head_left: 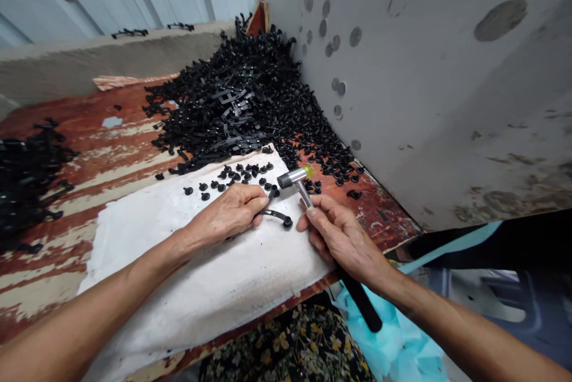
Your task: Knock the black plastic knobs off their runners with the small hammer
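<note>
Black curved strip (276,214) sits over the white cloth (214,278), near the cloth's right edge, pinched between the left hand's (233,208) thumb and fingers. The right hand (342,232) is wrapped around a hammer (291,178), its head raised near the strip. Small black pieces (204,196) lie toward the cloth's far corner; beyond, a black heap (223,96) fills the surface's (134,139) far right corner, against a grey panel (424,102).
</note>
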A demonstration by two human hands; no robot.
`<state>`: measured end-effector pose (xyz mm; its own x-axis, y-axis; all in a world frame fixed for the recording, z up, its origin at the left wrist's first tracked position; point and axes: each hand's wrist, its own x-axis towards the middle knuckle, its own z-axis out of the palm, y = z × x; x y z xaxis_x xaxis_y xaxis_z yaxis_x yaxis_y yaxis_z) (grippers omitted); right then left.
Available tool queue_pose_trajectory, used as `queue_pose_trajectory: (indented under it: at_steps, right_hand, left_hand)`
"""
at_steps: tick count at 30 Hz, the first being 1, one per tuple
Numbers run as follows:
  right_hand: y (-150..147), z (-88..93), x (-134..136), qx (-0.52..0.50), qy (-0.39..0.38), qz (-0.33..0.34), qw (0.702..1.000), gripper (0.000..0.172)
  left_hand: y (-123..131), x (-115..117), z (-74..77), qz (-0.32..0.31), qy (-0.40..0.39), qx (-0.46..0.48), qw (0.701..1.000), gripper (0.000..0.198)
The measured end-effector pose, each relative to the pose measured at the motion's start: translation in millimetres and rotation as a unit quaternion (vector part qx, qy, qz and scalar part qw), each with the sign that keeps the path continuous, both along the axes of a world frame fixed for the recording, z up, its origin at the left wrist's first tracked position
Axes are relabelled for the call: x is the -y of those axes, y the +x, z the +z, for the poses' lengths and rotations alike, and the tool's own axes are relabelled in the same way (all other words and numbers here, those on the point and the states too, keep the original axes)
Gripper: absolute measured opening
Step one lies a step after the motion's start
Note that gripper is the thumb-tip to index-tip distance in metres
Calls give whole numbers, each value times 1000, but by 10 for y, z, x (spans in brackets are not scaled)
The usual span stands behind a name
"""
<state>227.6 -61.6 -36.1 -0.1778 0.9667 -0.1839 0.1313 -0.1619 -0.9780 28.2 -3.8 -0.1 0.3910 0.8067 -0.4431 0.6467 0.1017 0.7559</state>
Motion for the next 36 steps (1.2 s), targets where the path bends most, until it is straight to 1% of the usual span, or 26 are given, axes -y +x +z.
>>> queue_pose_trajectory:
  at_steps: [1, 2, 4, 5, 6, 8, 9, 11, 14, 16, 18, 19, 20, 22, 23, 24, 26, 27, 28, 31, 33, 34, 36]
  right_hand:
    - [12, 20, -16, 42, 62, 2, 997, 24]
    - [28, 36, -38, 83, 135, 3, 987, 29]
    - [67, 52, -92, 165, 277, 11, 947, 42]
    - [90, 56, -120, 211, 327, 21, 921, 46]
    - [112, 59, -144, 260, 359, 36, 896, 48]
    - [150, 76, -176, 347, 377, 67, 856, 50]
    - [162, 92, -180, 371, 379, 75, 844, 50]
    - [171, 134, -172, 365, 406, 64, 836, 51]
    - [165, 186, -151, 316, 460, 4, 829, 56]
    - [167, 196, -152, 355, 459, 16, 814, 55]
    - [180, 199, -160, 407, 435, 60, 801, 52]
    - [187, 204, -164, 410, 429, 72, 802, 52]
    - [194, 210, -165, 391, 433, 64, 810, 54]
    - [201, 220, -166, 325, 459, 15, 827, 61]
    - [202, 217, -168, 308, 469, 3, 827, 63]
    - [202, 210, -173, 314, 472, 8, 824, 62]
    - [202, 187, -190, 363, 447, 50, 816, 56]
    - [203, 179, -199, 380, 432, 69, 815, 53]
    - [204, 177, -208, 378, 423, 72, 820, 51]
    - [199, 211, -214, 291, 438, 24, 850, 53]
    - [190, 232, -204, 232, 431, 6, 872, 53]
    - [185, 230, -196, 208, 410, 2, 888, 51]
    - [179, 196, -177, 163, 344, -15, 925, 45]
  left_hand:
    - [-5, -10, -4, -2, -5, 1, 1000, 30]
    - [-8, -21, -8, -4, -9, 1, 1000, 30]
    - [-13, -44, -18, -8, -10, 2, 1000, 29]
    - [-15, -56, -23, -11, -9, 3, 1000, 29]
    - [-17, -67, -27, -13, -9, 5, 1000, 29]
    - [-20, -89, -31, -17, -16, 5, 1000, 29]
    - [-21, -98, -30, -17, -20, 3, 1000, 29]
    - [-23, -111, -27, -17, -28, -3, 999, 29]
    - [-26, -114, -27, -21, -30, -11, 999, 30]
    - [-29, -107, -35, -25, -19, -12, 999, 31]
    - [-35, -98, -47, -29, 5, -12, 1000, 29]
    - [-39, -95, -54, -31, 14, -11, 999, 29]
    - [-43, -92, -60, -34, 19, -11, 999, 29]
    - [-50, -92, -71, -37, 13, -10, 999, 29]
    - [-53, -93, -75, -36, 10, -9, 999, 29]
    - [-55, -95, -78, -37, 9, -9, 999, 28]
    - [-56, -99, -82, -39, 19, -8, 999, 29]
    - [-54, -101, -82, -40, 23, -6, 999, 29]
    - [-51, -102, -81, -43, 24, -5, 999, 30]
    - [-40, -103, -68, -40, 17, -3, 999, 30]
    - [-39, -106, -52, -38, 19, -4, 999, 30]
    - [-43, -109, -44, -40, 23, -4, 999, 30]
    - [-57, -117, -30, -50, 27, -5, 998, 32]
